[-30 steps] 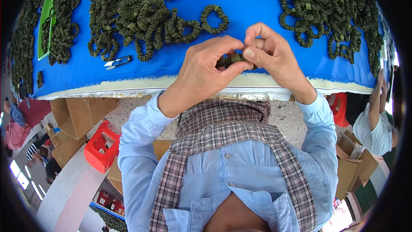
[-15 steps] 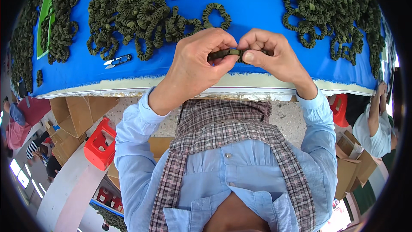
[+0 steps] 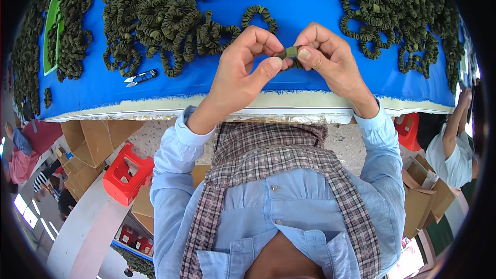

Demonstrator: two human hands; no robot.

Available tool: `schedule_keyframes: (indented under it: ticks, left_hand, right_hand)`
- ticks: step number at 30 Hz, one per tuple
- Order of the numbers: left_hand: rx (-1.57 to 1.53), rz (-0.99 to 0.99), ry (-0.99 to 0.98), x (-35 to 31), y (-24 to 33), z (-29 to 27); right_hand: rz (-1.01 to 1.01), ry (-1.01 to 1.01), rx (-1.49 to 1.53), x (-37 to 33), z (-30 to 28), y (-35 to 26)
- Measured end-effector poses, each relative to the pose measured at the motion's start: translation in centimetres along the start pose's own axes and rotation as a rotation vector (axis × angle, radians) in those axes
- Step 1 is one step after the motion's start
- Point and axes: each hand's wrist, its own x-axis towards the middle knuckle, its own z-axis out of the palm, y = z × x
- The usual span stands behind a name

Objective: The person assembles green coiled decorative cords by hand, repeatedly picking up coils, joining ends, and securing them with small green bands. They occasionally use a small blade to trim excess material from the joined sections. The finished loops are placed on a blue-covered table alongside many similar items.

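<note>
Above the near edge of the blue-covered table, a dark olive-green scrunchie (image 3: pixel 292 51) is held up between my hands, with a smooth, flat band section facing me. My right hand (image 3: pixel 330 59) pinches it between thumb and fingertips; its gathered part is mostly hidden behind those fingers. From the other side, my left hand (image 3: pixel 245 64) has thumb and fingertips closed at the scrunchie's left end. Just beyond my hands lies a single ring-shaped scrunchie (image 3: pixel 252 14), beside a big heap of scrunchies (image 3: pixel 165 18).
Thread snips (image 3: pixel 139 77) lie left of my hands on the blue cloth (image 3: pixel 310 0). Another scrunchie heap (image 3: pixel 392 10) is at the right, and a green-rimmed tray (image 3: pixel 47 46) at far left. Below stand a red stool (image 3: pixel 121 175) and cardboard boxes (image 3: pixel 93 139). A co-worker's arm (image 3: pixel 454 129) shows at right.
My left hand has loosened its wrap around the scrunchie and shifted slightly. The scrunchie has risen a little, and its flat section is turned more into view. My right hand still pinches it.
</note>
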Motion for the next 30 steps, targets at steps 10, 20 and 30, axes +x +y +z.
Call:
schedule_keyframes:
  ticks: [10,20,30]
  left_hand:
    - [-0.374,-0.112,-0.065,0.3,0.1,-0.6]
    - [-0.069,-0.009,-0.024,0.0,0.3,-0.8]
    - [0.057,0.054,0.062,-0.3,0.0,0.0]
  right_hand:
    - [0.009,-0.085,-0.129,-0.3,0.1,0.4]
    - [0.117,-0.063,-0.033,0.0,0.0,0.2]
    - [0.187,-0.039,-0.023,0.2,-0.2,0.1]
